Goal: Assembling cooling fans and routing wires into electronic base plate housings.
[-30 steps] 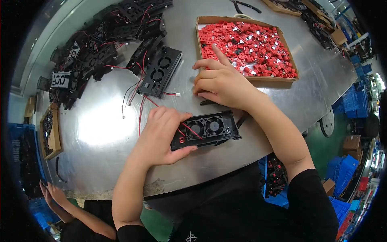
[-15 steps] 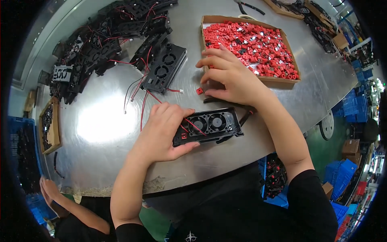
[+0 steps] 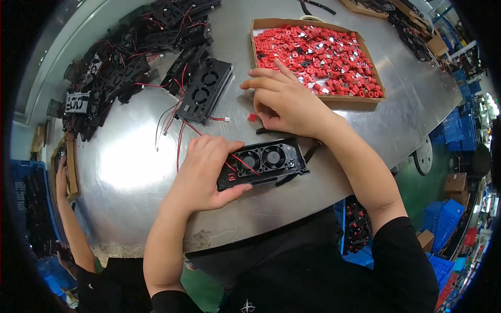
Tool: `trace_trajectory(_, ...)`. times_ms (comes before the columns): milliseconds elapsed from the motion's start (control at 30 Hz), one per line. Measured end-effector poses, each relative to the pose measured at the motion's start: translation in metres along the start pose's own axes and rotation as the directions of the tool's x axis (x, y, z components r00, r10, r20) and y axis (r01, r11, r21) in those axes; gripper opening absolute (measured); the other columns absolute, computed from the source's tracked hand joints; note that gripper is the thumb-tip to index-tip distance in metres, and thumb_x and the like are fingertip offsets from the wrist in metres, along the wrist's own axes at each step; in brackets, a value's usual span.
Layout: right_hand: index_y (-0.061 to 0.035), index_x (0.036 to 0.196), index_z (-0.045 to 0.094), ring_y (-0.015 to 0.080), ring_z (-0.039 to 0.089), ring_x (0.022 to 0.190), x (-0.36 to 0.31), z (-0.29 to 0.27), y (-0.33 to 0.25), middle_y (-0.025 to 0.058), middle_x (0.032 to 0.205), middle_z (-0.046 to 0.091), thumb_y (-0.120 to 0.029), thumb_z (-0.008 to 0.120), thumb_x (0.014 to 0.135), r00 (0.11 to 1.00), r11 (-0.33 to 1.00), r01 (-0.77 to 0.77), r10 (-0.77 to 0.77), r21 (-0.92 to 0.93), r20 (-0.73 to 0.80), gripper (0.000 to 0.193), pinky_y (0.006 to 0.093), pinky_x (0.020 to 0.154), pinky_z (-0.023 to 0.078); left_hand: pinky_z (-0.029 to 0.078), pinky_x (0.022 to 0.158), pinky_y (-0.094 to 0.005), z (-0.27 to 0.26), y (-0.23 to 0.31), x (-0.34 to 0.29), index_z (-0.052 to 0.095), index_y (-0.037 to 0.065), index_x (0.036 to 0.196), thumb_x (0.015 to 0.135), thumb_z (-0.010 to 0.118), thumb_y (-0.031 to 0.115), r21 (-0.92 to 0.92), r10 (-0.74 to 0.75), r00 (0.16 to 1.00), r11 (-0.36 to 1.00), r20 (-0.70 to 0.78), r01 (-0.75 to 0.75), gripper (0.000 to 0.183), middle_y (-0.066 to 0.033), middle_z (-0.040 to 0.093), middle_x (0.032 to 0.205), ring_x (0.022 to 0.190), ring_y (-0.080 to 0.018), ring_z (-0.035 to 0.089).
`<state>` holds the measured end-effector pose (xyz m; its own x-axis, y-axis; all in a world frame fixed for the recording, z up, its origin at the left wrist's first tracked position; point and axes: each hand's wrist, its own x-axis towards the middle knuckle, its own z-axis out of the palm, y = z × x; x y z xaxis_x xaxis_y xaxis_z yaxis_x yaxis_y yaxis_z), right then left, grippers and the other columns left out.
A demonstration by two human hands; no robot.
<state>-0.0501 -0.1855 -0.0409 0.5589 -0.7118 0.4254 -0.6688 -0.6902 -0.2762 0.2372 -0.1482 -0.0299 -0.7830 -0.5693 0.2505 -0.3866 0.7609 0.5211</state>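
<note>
My left hand (image 3: 206, 175) is wrapped round the left end of a black plastic housing (image 3: 292, 151) with two small fans set in it, thumb along the near edge and fingers over the top. A small red part (image 3: 232, 177) sits in the housing's left corner, and a red wire crosses the fans. Just beyond the housing hovers my right hand (image 3: 287, 101), its thumb and forefinger brought together and the other fingers spread. Whatever that pinch holds is hidden. A loose red piece (image 3: 252, 117) lies on the metal table left of those fingertips.
A cardboard tray (image 3: 355, 99) of small red parts stands beyond my right hand. Another black fan housing (image 3: 206, 91) with wires lies left of it, beside a pile of similar housings (image 3: 125, 78). At the far left, another person's hand (image 3: 61, 180) reaches to a small box (image 3: 72, 172).
My right thumb and forefinger have come closer together. My left hand stays on the housing. The other person's hand has moved up to the small box at the left. The view has shifted slightly.
</note>
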Motion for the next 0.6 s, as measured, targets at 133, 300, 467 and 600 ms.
trace_trajectory(133,-0.0049,0.086,0.054,0.0347,0.06,0.13,0.002,-0.014,-0.003,0.0132,0.134,0.068,-0.004,0.066,0.087,0.998,0.994,0.008,-0.001,0.107,-0.068,0.012,0.0566,0.119,0.04,0.042,0.097,-0.0454,0.0,0.001,0.001,0.064,0.002,0.13,0.078,0.087,0.044,0.008,0.016,1.0,1.0,-0.026,-0.015,0.071,-0.0137,0.063,0.111,0.105,-0.0365,0.056)
trace_trajectory(300,-0.0017,0.087,0.048,0.0325,0.056,0.096,-0.002,-0.022,-0.002,0.0198,0.121,0.069,-0.005,0.051,0.097,0.931,0.93,-0.101,0.214,0.354,-0.296,0.01,0.0396,0.091,0.048,0.041,0.101,-0.0464,-0.002,0.0,-0.002,0.062,0.002,0.133,0.077,0.087,0.039,-0.006,-0.014,1.0,1.0,0.017,0.014,0.072,-0.016,0.061,0.116,0.109,-0.0391,0.054)
trace_trajectory(467,-0.0091,0.136,0.068,0.0407,0.053,0.143,0.005,-0.018,0.003,0.0175,0.144,0.065,0.007,0.057,0.096,0.797,0.944,-0.328,0.26,-0.029,-0.545,0.045,0.0481,0.121,0.04,0.042,0.102,-0.0465,0.0,0.001,-0.001,0.062,0.003,0.133,0.077,0.087,0.039,-0.012,-0.023,1.0,1.0,0.019,0.023,0.071,-0.0163,0.061,0.115,0.109,-0.0393,0.055)
trace_trajectory(600,-0.0121,0.134,0.07,0.0394,0.049,0.146,-0.001,-0.019,0.014,0.0136,0.147,0.064,0.004,0.062,0.094,0.825,0.943,-0.328,0.257,-0.057,-0.504,0.044,0.0484,0.122,0.04,0.042,0.097,-0.0459,0.001,0.0,-0.001,0.064,0.003,0.131,0.08,0.086,0.045,0.016,0.011,0.999,1.0,-0.03,-0.011,0.07,-0.0137,0.062,0.11,0.105,-0.0365,0.056)
